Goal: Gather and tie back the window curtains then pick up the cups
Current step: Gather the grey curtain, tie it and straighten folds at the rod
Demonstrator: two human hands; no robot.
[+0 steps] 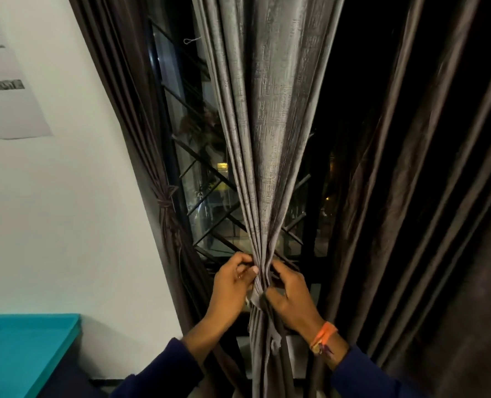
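Note:
A grey textured curtain [270,116] hangs in the middle of the window, gathered into a narrow bundle at its waist. My left hand [230,285] grips the bundle from the left, thumb pressed on the folds. My right hand [291,297] holds it from the right, fingers curled around a grey fabric tie band [254,298] that wraps the bundle. A loose end of the band [275,340] dangles below. A dark brown curtain [163,196] at the left is tied with a knot against the wall. No cups are in view.
A second dark brown curtain [428,225] hangs loose at the right. Behind the curtains is a dark window with a metal grille [209,179]. A white wall with a paper sheet [6,81] is at the left, and a teal tray-like surface [23,351] sits at the lower left.

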